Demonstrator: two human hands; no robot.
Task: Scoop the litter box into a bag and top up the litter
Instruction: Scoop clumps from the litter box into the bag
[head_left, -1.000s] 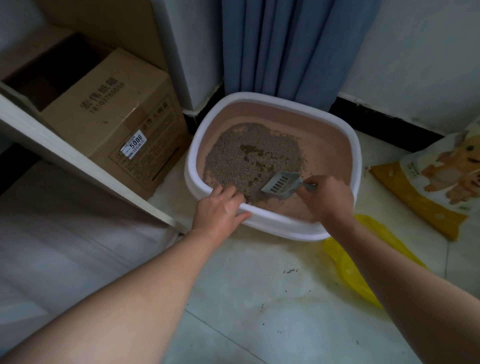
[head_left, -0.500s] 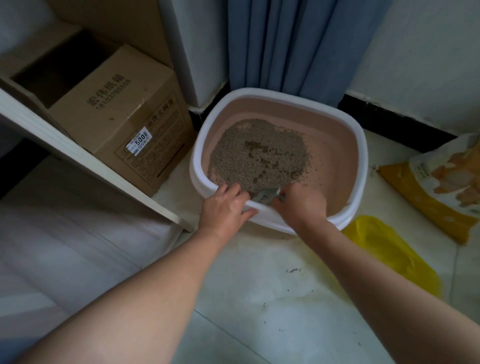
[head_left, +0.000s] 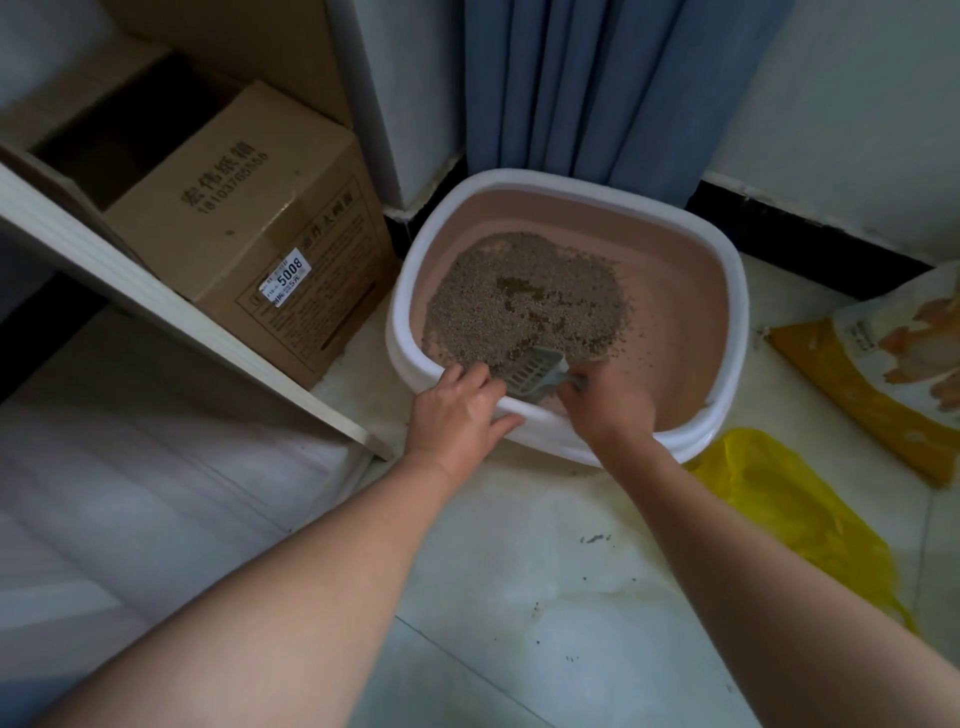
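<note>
Litter box (head_left: 571, 181), white rim with pinkish-brown interior, is observed on the floor (head_left: 519, 571) in front of a blue curtain (head_left: 597, 88). Grey-brown litter (head_left: 524, 296) is heaped in the left and middle part of the pan; darker patches are noted within the heap, and the right part of the pan bottom is largely bare. The near rim is gripped by the left hand (head_left: 457, 410), fingers hooked over the inside and thumb laid on the outer wall. The handle of a grey slotted scoop (head_left: 530, 371) is held in the curled fingers of the right hand (head_left: 608, 402); the scoop head is set at the near edge of the heap, just beside the left fingers. A yellow plastic bag (head_left: 779, 499) is seen flat on the floor, just right of the box. A printed litter sack (head_left: 893, 364) lies further right. A cardboard box (head_left: 249, 218) is recorded to the left.
</note>
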